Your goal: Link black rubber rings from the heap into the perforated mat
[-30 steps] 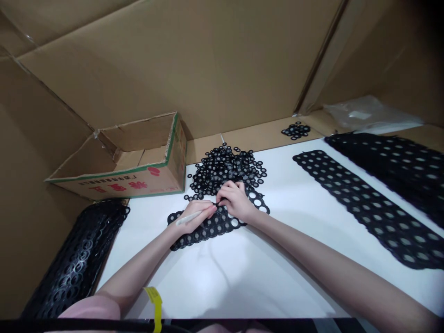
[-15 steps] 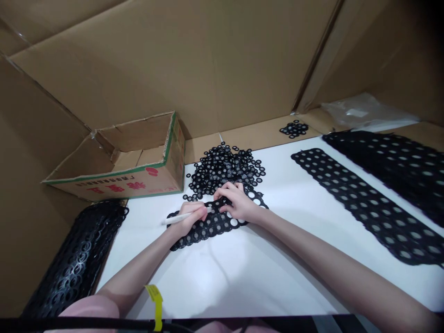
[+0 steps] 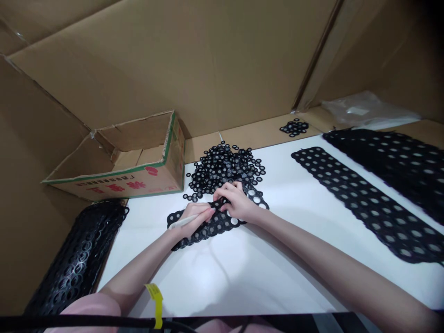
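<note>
Black and full of round holes, the perforated sheet (image 3: 217, 226) lies on the white tabletop (image 3: 208, 282) under both hands, which hide much of its middle. The left hand (image 3: 194, 218) grasps a white pen-like tool (image 3: 183, 222), its fingertips close to the right hand (image 3: 236, 201). That one curves over the sheet's far part, thumb and fingers bent around a dark piece; whether it grips this or only steadies it, I cannot tell. Just beyond, a heap of small black rings (image 3: 222, 164) crowds the sheet's far edge, leaving little room on that side. A cardboard box (image 3: 138, 182) with a green rim stands to the left of the heap, and nearer, at the table's left edge, is a glossy black stack (image 3: 74, 259). Well apart on the right lie a long perforated strip (image 3: 360, 203) and a larger black pile (image 3: 391, 157); behind them are a small ring cluster (image 3: 294, 127) and a clear plastic bag (image 3: 371, 108). A black cable (image 3: 86, 321) with a yellow tag (image 3: 156, 300) crosses the near foreground.
</note>
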Motion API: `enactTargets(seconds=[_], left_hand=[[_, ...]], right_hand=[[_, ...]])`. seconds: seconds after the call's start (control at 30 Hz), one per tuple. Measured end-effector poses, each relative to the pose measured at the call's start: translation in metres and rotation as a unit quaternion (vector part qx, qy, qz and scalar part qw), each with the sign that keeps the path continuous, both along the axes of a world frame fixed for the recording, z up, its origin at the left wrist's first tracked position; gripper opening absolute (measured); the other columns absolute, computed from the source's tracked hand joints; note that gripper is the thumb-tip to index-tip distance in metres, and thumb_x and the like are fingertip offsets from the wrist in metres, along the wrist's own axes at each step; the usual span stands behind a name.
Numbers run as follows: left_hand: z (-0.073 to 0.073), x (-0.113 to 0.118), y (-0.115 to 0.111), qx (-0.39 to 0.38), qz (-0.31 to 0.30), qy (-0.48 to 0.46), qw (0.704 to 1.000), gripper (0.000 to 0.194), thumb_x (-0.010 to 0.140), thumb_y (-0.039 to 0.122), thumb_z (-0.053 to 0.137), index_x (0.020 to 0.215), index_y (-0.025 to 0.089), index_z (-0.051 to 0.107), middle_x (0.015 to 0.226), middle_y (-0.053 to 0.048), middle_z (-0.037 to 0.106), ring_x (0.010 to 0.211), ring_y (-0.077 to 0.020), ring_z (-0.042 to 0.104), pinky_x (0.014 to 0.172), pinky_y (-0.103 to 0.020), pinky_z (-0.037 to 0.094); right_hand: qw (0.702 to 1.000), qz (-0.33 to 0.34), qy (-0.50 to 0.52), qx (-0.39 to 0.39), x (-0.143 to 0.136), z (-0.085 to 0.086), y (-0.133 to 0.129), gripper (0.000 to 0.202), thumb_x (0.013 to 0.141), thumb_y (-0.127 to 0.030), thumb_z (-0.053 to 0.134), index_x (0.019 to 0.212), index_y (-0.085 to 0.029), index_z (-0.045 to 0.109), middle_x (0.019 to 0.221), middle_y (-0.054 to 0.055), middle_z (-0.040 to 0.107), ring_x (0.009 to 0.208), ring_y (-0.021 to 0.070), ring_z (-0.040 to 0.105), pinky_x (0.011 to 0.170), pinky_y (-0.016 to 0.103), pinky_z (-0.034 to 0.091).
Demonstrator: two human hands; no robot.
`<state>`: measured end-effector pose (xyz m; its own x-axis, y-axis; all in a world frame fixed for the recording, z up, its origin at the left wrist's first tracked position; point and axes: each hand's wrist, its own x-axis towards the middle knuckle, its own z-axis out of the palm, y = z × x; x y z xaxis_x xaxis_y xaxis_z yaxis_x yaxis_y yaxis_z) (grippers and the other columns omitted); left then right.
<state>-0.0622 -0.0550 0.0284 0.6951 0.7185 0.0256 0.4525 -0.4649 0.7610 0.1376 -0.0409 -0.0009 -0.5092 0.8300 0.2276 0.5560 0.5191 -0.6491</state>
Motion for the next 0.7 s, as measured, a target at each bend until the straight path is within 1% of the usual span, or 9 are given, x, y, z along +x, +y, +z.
enactTargets(seconds=[0.17, 0.27, 0.33, 0.4, 0.47, 0.5, 0.57, 0.63, 0.7], left_hand=[[-0.004, 0.002, 0.002, -0.010, -0.015, 0.012, 1.000, 0.043, 0.095, 0.034, 0.032, 0.058, 0.015, 0.045, 0.061, 0.001, 0.048, 0.061, -0.0103, 0.047, 0.065, -0.024, 0.035], [-0.004, 0.000, 0.002, -0.023, -0.021, 0.001, 1.000, 0.042, 0.094, 0.034, 0.034, 0.058, 0.015, 0.047, 0.061, 0.001, 0.049, 0.062, -0.0106, 0.048, 0.065, -0.024, 0.035], [-0.004, -0.003, 0.000, -0.038, 0.006, -0.028, 0.999, 0.043, 0.093, 0.034, 0.035, 0.057, 0.015, 0.047, 0.060, 0.000, 0.050, 0.062, -0.0112, 0.048, 0.065, -0.024, 0.035], [-0.004, -0.007, -0.001, -0.051, 0.065, -0.061, 0.995, 0.045, 0.092, 0.035, 0.035, 0.054, 0.015, 0.046, 0.056, 0.000, 0.048, 0.059, -0.0115, 0.046, 0.063, -0.024, 0.034], [-0.006, -0.010, -0.003, -0.050, 0.123, -0.085, 0.988, 0.046, 0.091, 0.037, 0.035, 0.052, 0.015, 0.044, 0.053, 0.000, 0.044, 0.056, -0.0115, 0.043, 0.060, -0.025, 0.033], [-0.007, -0.011, -0.003, -0.044, 0.141, -0.093, 0.985, 0.046, 0.091, 0.038, 0.036, 0.052, 0.015, 0.044, 0.052, 0.000, 0.043, 0.056, -0.0116, 0.043, 0.059, -0.025, 0.032], [-0.010, -0.012, -0.004, -0.038, 0.159, -0.104, 0.981, 0.046, 0.090, 0.039, 0.038, 0.052, 0.015, 0.045, 0.052, 0.000, 0.044, 0.056, -0.0116, 0.042, 0.059, -0.025, 0.032], [-0.012, -0.012, -0.004, -0.037, 0.169, -0.109, 0.979, 0.046, 0.090, 0.039, 0.038, 0.052, 0.015, 0.045, 0.053, 0.000, 0.044, 0.056, -0.0117, 0.043, 0.059, -0.026, 0.032], [-0.013, -0.011, -0.004, -0.037, 0.171, -0.104, 0.979, 0.046, 0.091, 0.039, 0.038, 0.052, 0.015, 0.045, 0.053, 0.001, 0.044, 0.056, -0.0117, 0.043, 0.059, -0.026, 0.032]], right_hand=[[1.000, 0.003, -0.004, 0.001, -0.002, 0.000, -0.001, 0.033, 0.065, 0.001, 0.053, 0.089, -0.021, 0.054, 0.088, 0.002, 0.054, 0.092, 0.0194, 0.047, 0.087, 0.038, 0.023], [1.000, 0.008, -0.012, -0.007, -0.001, 0.001, -0.001, 0.033, 0.066, -0.001, 0.053, 0.092, -0.022, 0.052, 0.090, 0.003, 0.054, 0.092, 0.0198, 0.048, 0.088, 0.039, 0.023], [1.000, 0.011, -0.017, -0.021, 0.000, 0.003, -0.001, 0.034, 0.067, -0.003, 0.055, 0.094, -0.022, 0.051, 0.093, 0.003, 0.054, 0.093, 0.0201, 0.048, 0.089, 0.040, 0.023], [0.999, 0.019, -0.019, -0.030, 0.000, 0.006, -0.001, 0.035, 0.069, -0.005, 0.057, 0.099, -0.023, 0.052, 0.095, 0.004, 0.055, 0.095, 0.0205, 0.047, 0.090, 0.040, 0.022], [0.999, 0.022, -0.021, -0.030, -0.001, 0.009, -0.002, 0.032, 0.073, -0.014, 0.061, 0.102, -0.024, 0.053, 0.095, 0.004, 0.058, 0.096, 0.0215, 0.047, 0.088, 0.040, 0.022], [0.999, 0.018, -0.023, -0.027, -0.003, 0.009, -0.002, 0.027, 0.075, -0.020, 0.061, 0.101, -0.024, 0.054, 0.094, 0.004, 0.059, 0.096, 0.0219, 0.047, 0.087, 0.040, 0.021], [1.000, -0.001, -0.028, -0.013, -0.007, 0.009, -0.003, 0.015, 0.081, -0.027, 0.058, 0.095, -0.023, 0.056, 0.091, 0.003, 0.062, 0.095, 0.0219, 0.046, 0.084, 0.040, 0.021], [0.999, -0.023, -0.036, 0.008, -0.012, 0.006, -0.004, 0.005, 0.084, -0.023, 0.054, 0.087, -0.022, 0.056, 0.087, 0.002, 0.063, 0.093, 0.0209, 0.046, 0.082, 0.039, 0.021], [0.998, -0.037, -0.040, 0.025, -0.015, 0.003, -0.005, 0.005, 0.083, -0.018, 0.052, 0.083, -0.021, 0.056, 0.085, 0.001, 0.062, 0.091, 0.0200, 0.045, 0.080, 0.038, 0.020]])
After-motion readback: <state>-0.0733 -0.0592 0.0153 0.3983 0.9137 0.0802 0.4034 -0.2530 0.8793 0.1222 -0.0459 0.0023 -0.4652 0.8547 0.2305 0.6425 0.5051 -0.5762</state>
